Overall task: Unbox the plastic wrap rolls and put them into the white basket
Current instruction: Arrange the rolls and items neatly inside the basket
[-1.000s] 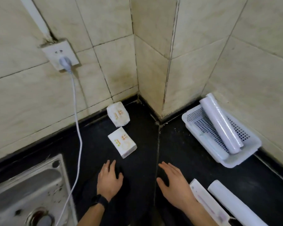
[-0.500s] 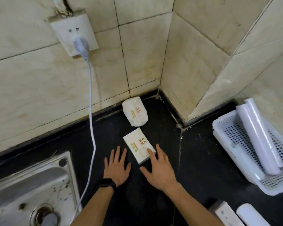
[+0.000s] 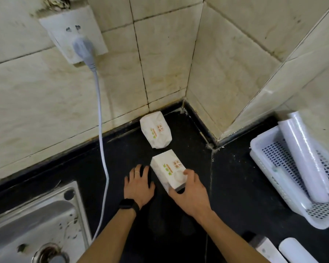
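Gripping the box [image 3: 168,168] at its near end, the right hand [image 3: 190,194] curls round it. Just left of the box, the left hand [image 3: 139,185] lies flat and spread on the counter [image 3: 235,186], holding nothing. Behind the box lies a second box [image 3: 156,131]; well right, the basket [image 3: 275,156] holds rolls [image 3: 304,154].

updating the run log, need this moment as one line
right hand: grips near white box | left hand: flat on counter | white basket: rolls inside

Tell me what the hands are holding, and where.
Right hand grips the small white printed cardboard box by its near end; left hand lies flat, holding nothing.
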`<action>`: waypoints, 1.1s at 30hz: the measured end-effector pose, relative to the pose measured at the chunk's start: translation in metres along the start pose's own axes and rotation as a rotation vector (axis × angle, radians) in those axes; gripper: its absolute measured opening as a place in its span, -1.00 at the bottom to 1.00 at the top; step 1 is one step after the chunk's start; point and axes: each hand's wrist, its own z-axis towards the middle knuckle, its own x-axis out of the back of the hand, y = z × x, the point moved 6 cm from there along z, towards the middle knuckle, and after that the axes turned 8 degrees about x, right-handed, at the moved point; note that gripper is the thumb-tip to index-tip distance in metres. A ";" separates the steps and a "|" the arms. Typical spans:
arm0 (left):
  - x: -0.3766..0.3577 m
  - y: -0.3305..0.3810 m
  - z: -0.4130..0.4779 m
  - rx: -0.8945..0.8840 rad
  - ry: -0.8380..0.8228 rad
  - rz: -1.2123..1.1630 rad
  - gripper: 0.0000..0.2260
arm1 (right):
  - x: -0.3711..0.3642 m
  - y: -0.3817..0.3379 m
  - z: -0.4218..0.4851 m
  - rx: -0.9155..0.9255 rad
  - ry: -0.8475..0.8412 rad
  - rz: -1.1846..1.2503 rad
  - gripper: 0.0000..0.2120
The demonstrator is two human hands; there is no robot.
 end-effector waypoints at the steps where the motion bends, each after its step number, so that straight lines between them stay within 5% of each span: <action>1: 0.003 0.005 0.007 -0.014 0.002 -0.014 -0.38 | 0.010 0.008 -0.001 -0.026 0.045 0.033 -0.33; 9: 0.004 0.029 0.063 0.023 -0.116 -0.125 -0.32 | 0.076 0.020 0.070 0.003 0.250 -0.089 -0.32; 19: -0.012 0.027 0.063 0.014 -0.103 -0.057 -0.25 | 0.059 0.011 0.178 0.049 0.132 -0.437 -0.36; 23: -0.011 0.027 0.062 0.029 -0.114 -0.031 -0.26 | 0.054 0.016 0.193 -0.011 -0.014 -0.411 -0.17; 26: -0.009 0.026 0.062 0.038 -0.141 -0.021 -0.26 | 0.056 0.017 0.185 -0.001 -0.129 -0.343 -0.09; 33: 0.010 0.048 0.054 0.094 -0.191 0.024 -0.29 | 0.091 0.057 0.056 0.043 0.039 -0.103 -0.30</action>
